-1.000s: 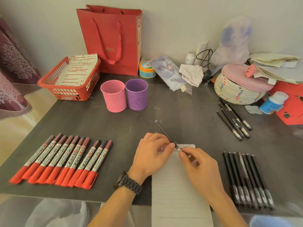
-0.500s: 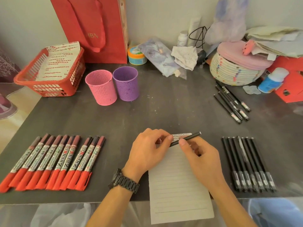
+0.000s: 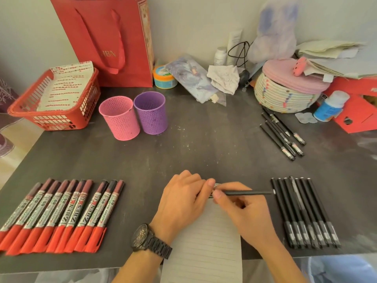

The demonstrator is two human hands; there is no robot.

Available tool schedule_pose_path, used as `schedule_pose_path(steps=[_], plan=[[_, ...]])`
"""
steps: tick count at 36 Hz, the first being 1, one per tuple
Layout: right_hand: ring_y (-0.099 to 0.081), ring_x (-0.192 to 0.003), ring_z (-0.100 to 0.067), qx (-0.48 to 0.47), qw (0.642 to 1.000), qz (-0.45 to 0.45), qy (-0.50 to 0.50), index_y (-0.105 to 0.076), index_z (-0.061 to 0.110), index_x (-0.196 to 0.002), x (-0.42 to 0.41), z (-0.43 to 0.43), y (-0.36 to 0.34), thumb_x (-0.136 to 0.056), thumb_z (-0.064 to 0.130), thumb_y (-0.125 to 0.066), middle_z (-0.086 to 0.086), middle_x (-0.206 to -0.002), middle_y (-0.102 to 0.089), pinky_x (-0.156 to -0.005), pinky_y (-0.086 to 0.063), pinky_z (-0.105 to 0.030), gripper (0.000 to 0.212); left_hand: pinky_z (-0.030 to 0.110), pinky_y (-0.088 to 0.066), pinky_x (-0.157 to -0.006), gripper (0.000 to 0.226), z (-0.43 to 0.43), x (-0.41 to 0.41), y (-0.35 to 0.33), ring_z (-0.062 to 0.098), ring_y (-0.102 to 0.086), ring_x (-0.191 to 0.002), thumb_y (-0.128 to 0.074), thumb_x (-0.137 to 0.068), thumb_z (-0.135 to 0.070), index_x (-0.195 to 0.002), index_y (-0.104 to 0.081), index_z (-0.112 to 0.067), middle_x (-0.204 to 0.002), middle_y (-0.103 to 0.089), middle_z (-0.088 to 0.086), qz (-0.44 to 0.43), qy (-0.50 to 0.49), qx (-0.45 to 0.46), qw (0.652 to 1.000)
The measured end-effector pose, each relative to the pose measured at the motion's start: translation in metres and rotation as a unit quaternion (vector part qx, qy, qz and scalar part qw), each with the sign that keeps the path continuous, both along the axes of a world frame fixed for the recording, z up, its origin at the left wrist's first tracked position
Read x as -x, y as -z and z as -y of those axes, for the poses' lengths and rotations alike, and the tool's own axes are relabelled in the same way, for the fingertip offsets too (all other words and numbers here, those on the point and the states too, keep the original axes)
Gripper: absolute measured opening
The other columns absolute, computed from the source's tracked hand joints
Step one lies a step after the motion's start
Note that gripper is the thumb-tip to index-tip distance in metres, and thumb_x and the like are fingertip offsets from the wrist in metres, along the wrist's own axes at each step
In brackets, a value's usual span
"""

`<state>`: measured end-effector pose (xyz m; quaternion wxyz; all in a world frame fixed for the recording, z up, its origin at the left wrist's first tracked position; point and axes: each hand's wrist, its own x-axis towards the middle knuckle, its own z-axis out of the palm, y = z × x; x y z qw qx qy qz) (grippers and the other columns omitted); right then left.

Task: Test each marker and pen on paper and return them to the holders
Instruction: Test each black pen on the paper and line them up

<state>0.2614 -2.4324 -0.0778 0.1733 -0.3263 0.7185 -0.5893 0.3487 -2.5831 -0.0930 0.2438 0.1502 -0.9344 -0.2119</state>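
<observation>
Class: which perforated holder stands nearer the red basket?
The pink perforated plastic holder; the purple perforated holder stands farther from the red plastic basket.

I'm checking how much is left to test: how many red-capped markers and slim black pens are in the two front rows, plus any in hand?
Red-capped markers, left front row: 10
Slim black pens, right front row: 7
Black pen pinched by the left hand and right hand: 1
Total: 18
</observation>
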Motion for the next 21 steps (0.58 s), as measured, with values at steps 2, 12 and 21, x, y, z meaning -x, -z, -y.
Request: schedule_pose_path(steps=[2, 12, 21], plan=[[-0.066, -0.069, -0.008, -0.008, 1.000, -0.013, -0.015, -0.078, 0.029, -0.094, -0.0019, 0.0018, -0.0014, -0.087, 0.032, -0.073, 0.011, -0.084, -0.076, -0.059, -0.043, -0.010, 0.010, 0.033, -0.038, -0.060, 0.037, -0.0014, -0.0015, -0.0002, 0.011, -0.038, -0.065, -0.035, -0.107, -0.041, -0.070, -0.033, -0.038, -0.063, -0.042, -0.012, -0.011, 0.017, 0.010, 1.000], [-0.067, -0.065, -0.012, 0.004, 1.000, 0.011, 0.002, -0.074, 0.035, -0.089, 0.0033, -0.0027, -0.0006, -0.086, 0.040, -0.076, 0.002, -0.076, -0.076, -0.059, -0.052, -0.030, 0.007, 0.034, -0.039, -0.059, 0.041, -0.0019, -0.0033, 0.0007, 0.011, -0.037, -0.064, -0.030, -0.107, -0.041, -0.068, -0.039, -0.029, -0.062, -0.041, -0.012, -0.017, 0.015, -0.013, 1.000], [-0.062, -0.054, -0.013, 0.059, 0.996, 0.047, 0.038, -0.074, 0.023, -0.081, -0.0018, 0.0003, 0.0019, -0.090, 0.029, -0.073, -0.008, -0.066, -0.071, -0.055, -0.050, -0.021, 0.012, 0.032, -0.036, -0.054, 0.051, -0.0044, 0.0010, 0.0019, 0.015, -0.039, -0.059, -0.028, -0.109, -0.034, -0.069, -0.055, -0.018, -0.064, -0.046, -0.006, -0.092, -0.022, 0.084, 0.992]])
